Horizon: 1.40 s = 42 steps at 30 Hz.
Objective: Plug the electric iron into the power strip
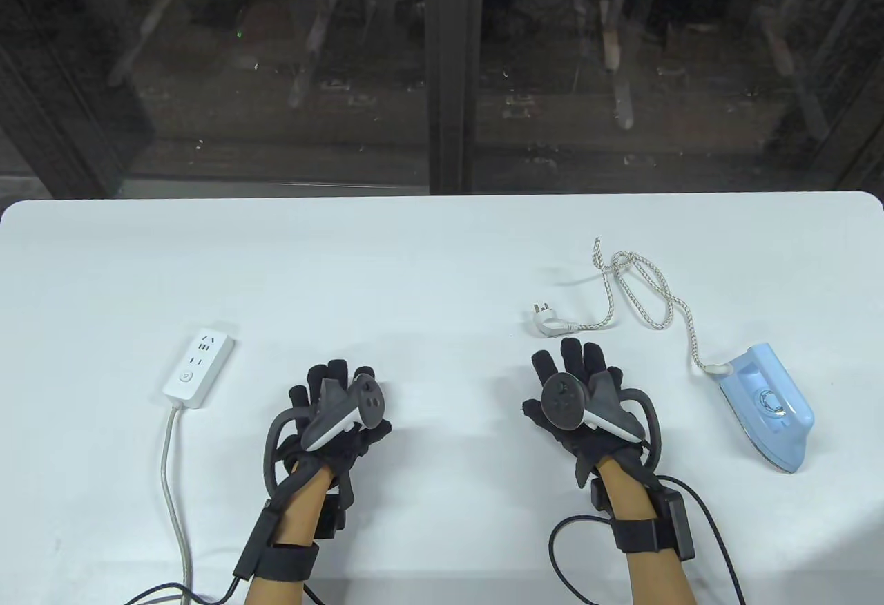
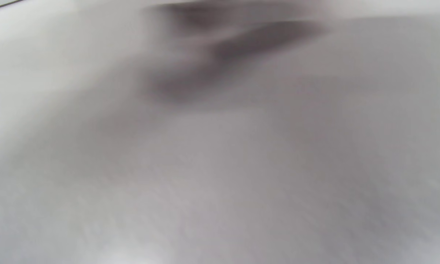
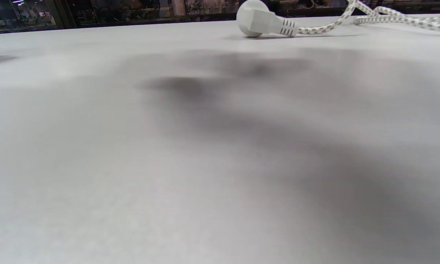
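The iron [image 1: 766, 411] lies on the table [image 1: 428, 266], pale blue, resting on its soleplate with its nose pointing away from the person. Its braided cord [image 1: 649, 301] leaves the iron's far end, runs away and to the left, makes a loop, and ends in a white plug [image 1: 545, 321] well to the left of the iron. The plug lies loose on the table, touched by nothing; in the right wrist view it [image 3: 263, 22] lies on its side with the cord [image 3: 351, 18] trailing off to the right.

The right hand [image 1: 580, 405] rests flat on the table to the left of the iron, fingers spread, holding nothing, its fingertips just short of the plug. The left hand [image 1: 335, 411] lies farther left of the iron, palm down and empty, its fingers seemingly a little curled, though the tracker hides most of them. The left wrist view is too blurred to show more than table and shadow.

The strip [image 1: 199, 367] sits far to the left of the iron, beyond the left hand, sockets up, its grey cable [image 1: 173, 494] running back to the near edge.
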{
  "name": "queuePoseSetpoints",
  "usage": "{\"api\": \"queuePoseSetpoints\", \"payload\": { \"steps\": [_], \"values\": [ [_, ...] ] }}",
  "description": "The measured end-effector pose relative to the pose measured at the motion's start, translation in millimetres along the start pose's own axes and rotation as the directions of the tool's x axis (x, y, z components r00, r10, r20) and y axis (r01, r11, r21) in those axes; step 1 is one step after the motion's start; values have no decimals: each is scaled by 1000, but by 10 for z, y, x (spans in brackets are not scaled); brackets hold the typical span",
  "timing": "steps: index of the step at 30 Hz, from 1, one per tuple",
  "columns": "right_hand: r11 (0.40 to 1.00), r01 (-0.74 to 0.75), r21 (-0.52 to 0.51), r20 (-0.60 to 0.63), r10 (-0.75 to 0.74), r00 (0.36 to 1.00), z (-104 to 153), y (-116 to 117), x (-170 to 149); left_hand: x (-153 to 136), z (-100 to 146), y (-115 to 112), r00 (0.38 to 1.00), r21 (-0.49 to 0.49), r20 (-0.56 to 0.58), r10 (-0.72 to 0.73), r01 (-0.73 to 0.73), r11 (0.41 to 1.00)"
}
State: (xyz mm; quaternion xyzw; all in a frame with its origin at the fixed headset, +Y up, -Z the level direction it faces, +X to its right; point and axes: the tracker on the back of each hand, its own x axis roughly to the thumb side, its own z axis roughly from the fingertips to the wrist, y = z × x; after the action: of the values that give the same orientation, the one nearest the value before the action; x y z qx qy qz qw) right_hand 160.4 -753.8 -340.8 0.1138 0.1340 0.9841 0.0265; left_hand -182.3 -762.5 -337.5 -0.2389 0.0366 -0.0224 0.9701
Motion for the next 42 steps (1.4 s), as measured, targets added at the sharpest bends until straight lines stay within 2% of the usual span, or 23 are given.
{"api": "queuePoseSetpoints", "payload": {
  "steps": [5,8,11,15,18,20,26,30,34,38,42],
  "values": [
    [1000,0,-21,1,0,1000,27,-27,3,-430,-139,118,992,38,-117,51,-47,998],
    [1000,-5,-17,0,5,1000,20,-20,2,-754,-253,156,969,53,-233,86,-76,996],
    [1000,-17,-18,-12,17,1000,27,-31,1,-1104,-368,192,925,107,-365,102,-67,992],
    [1000,-22,-22,-20,22,1000,29,-38,-4,-1496,-474,187,835,72,-534,134,-113,991],
    [1000,-20,-21,-20,19,1000,24,-33,-8,-1668,-516,134,773,47,-611,171,-180,983],
    [1000,-20,-19,-19,20,1000,25,-31,-8,-1727,-539,95,753,40,-631,187,-210,977],
    [999,-38,-14,-33,37,999,31,-38,-8,-1732,-569,80,737,98,-651,183,-157,983],
    [999,-37,-18,-33,37,999,33,-44,-12,-1510,-529,169,842,103,-510,177,-144,984],
    [999,-31,-23,-34,30,999,39,-54,-32,-1056,-367,344,963,204,-211,166,-123,971],
    [999,-21,-26,-31,20,999,47,-59,-70,-578,-112,518,996,312,13,89,-89,946],
    [999,-9,-40,-36,8,999,59,-59,-129,-124,102,544,984,271,175,33,-80,959]
  ]
}}
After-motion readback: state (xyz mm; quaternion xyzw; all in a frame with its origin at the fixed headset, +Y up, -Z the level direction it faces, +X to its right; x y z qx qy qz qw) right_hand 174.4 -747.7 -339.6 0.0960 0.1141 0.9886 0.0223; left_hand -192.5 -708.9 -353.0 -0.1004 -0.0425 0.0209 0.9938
